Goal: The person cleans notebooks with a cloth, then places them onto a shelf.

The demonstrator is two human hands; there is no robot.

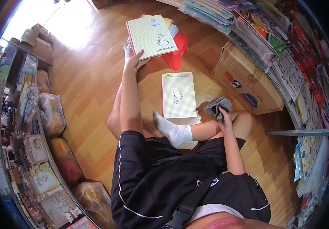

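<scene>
My left hand reaches forward and grips the near corner of a green grid-covered notebook that tops a stack of notebooks on a red plastic stool. My right hand rests by my right knee, closed on a grey cloth. A second grid-covered notebook lies flat on the wooden floor between the two hands, just beyond my white-socked foot. I sit cross-legged on the floor.
A cardboard box stands on the floor at the right, under shelves of books and magazines. Shelves with bagged goods and stationery line the left. A metal bar juts in from the right.
</scene>
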